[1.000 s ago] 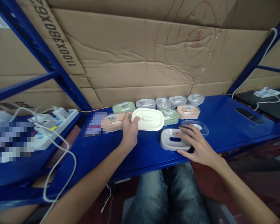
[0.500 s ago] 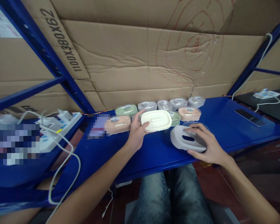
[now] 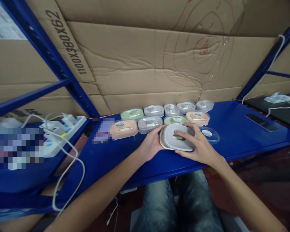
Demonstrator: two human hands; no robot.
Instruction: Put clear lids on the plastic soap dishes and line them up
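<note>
Grey insert nesting on cream tray | left hand gripping tray's edge | right hand pressing insert | clear lid lying just beyond right hand on blue tabletop.

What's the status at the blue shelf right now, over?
Left hand grips cream tray edge. Right hand presses grey insert onto it. Clear lid lies beside, right; finished boxes close behind.

Boxed cases crowd the back of the surface against the cardboard wall; bare surface to the right; clear lid beside the hands.
</note>
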